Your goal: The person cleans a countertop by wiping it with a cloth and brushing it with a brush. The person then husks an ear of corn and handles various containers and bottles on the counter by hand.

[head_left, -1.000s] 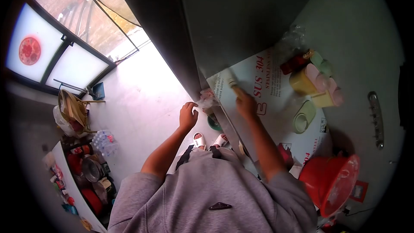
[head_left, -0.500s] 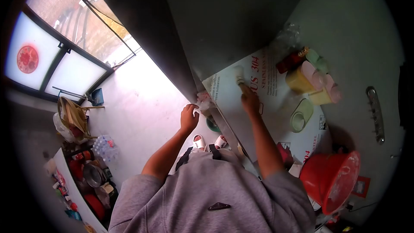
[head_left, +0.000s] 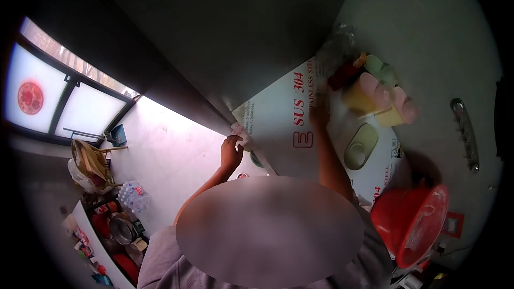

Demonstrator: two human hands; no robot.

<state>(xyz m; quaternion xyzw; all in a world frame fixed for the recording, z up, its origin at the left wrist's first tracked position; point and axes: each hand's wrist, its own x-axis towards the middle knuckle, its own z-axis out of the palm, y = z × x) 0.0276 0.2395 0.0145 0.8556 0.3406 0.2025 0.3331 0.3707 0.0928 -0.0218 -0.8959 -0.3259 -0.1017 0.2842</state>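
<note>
My left hand [head_left: 231, 151] is at the near left corner of the white printed work surface [head_left: 278, 128]. Its fingers are curled against a crumpled, pale pinkish thing [head_left: 239, 130] that looks like a plastic bag. Farther right, my right hand [head_left: 320, 115] reaches over the red "STAINLESS STEEL" lettering, smeared by motion. A blurred brush [head_left: 321, 88] extends from its closed fingers toward the back of the surface. To the right of that forearm is a pale green oval holder [head_left: 360, 147].
Pink, yellow and green containers [head_left: 375, 93] stand at the back right, beside clear crumpled plastic [head_left: 340, 43]. A red bucket [head_left: 409, 225] is at the near right. A dark panel [head_left: 225, 37] rises behind the surface. Water bottles [head_left: 134, 197] and a chair [head_left: 88, 163] are on the left.
My right hand has moved with the brush toward the containers and is now more blurred. My head has tilted, shifting the view. My left hand stays at the corner.
</note>
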